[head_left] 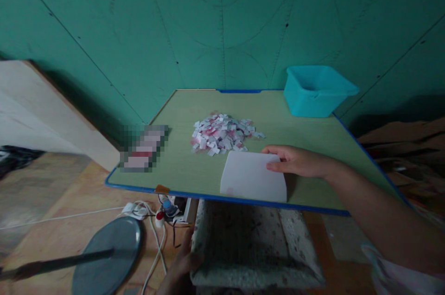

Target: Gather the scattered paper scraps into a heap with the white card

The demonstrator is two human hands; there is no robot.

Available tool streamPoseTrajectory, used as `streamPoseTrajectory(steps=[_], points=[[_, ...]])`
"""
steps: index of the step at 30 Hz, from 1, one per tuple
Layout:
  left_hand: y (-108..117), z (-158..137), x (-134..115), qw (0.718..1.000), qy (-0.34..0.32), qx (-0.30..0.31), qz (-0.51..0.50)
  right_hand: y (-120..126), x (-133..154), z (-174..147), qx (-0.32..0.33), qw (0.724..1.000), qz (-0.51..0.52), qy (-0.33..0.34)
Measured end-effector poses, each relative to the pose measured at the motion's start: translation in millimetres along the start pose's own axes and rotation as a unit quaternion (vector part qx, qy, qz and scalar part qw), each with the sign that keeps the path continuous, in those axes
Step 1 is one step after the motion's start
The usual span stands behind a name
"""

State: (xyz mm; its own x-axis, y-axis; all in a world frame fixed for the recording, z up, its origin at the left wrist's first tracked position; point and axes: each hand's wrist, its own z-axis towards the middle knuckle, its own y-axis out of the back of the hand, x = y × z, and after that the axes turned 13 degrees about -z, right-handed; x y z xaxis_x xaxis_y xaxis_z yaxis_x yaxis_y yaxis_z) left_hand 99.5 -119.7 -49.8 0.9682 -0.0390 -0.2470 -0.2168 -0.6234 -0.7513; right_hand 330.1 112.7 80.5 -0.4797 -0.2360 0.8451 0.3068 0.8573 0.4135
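White sheet [250,175], paper or thin card by its look, lies at the front of a pale green table [306,137], its near edge along the blue rim, as a person's right hand [290,160] takes it by the far right corner. The right grip is closed on that corner, thumb across the upper face and fingers mostly hidden at the edge. Just beyond is a loose heap of paper pieces [222,132], white with touches of pink; a turquoise bin [309,102] stands at the table's far right corner. The left hand [182,262] is low and dim below the table, beside a speckled grey seat-like form [257,244]; whether its grip is open or closed cannot be told. The sheet should prove light and fairly flexible, stiff enough to keep its shape when lifted but easily creased by a hard squeeze. Its smooth face may slide under a slack thumb. A flat pinch at the corner appears enough, while opposite side edges would offer a steadier hold against sagging.
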Motion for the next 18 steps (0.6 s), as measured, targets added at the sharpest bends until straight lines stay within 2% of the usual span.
streamPoseTrajectory(steps=[7, 10, 15, 18], points=[[-5, -3, -1, 1.0, 0.027, -0.005, 0.008, -1, 4, -5, 0.022, 1.0, 0.009, -0.001], [-9, -4, -1, 0.999, 0.013, 0.002, 0.033, 0, 5, -5, 0.016, 1.0, 0.001, -0.003], [-14, -7, 1, 1.0, 0.008, -0.005, 0.005, 1, 3, -5, -0.007, 1.0, -0.015, 0.006], [-12, -6, 0, 0.999, -0.02, -0.007, 0.045, 0, 2, -5, -0.025, 0.999, -0.017, 0.011]])
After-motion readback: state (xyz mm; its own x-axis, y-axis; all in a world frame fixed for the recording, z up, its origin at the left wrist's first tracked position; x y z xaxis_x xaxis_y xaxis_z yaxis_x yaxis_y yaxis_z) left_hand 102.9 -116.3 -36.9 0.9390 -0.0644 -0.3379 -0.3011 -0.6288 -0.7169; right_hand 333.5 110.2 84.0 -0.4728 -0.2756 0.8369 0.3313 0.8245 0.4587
